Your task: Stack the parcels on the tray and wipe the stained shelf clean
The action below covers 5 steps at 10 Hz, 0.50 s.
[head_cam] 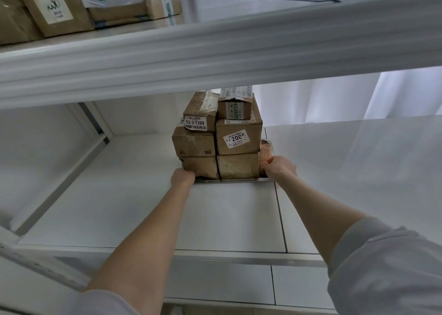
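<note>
The left hand [183, 177] was curled shut on the left front corner of the flat, shiny metal tray [229, 181], and the right hand [281, 167] was closed on its right front corner, so both hands gripped the tray at once. The tray sat far back on the white shelf board [148, 209], at the end of two stretched-out arms. On it stood six brown cardboard parcels [216, 135] with white stickers, piled three high in two stacks that touched each other. A soft orange cloth [266, 158] was tucked beside the right stack, just by the right hand's fingers. The pile looked tall for such a shallow tray. If the tray were pulled fast or tipped, the small top boxes could slide off, because nothing held them in. The low shelf above might also bump the top boxes if the tray were lifted. The shelf looked clean; no stain showed from here.
</note>
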{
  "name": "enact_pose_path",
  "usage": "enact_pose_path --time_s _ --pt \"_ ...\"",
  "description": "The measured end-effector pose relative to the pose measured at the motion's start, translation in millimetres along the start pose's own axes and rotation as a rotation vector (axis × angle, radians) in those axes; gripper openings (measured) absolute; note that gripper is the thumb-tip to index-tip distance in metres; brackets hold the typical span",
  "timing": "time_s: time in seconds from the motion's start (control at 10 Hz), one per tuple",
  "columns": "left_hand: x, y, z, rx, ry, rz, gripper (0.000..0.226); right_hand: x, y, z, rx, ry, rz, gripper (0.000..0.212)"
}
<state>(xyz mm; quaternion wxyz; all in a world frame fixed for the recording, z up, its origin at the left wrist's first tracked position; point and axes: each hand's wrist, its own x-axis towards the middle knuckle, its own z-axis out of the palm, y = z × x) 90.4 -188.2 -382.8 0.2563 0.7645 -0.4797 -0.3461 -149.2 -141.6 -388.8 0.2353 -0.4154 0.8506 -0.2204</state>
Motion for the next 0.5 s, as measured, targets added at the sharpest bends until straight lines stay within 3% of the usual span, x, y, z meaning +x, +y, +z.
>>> enact_pose_path --time_s 0.2,0.5 --pt "-17 2 1 0.024 -0.028 0.027 0.03 -12 4 -5 -0.022 -0.03 -0.026 0.035" --pt "-66 14 -2 0.248 0.072 0.033 0.031 -38 23 -35 -0.042 -0.007 -0.093 0.049"
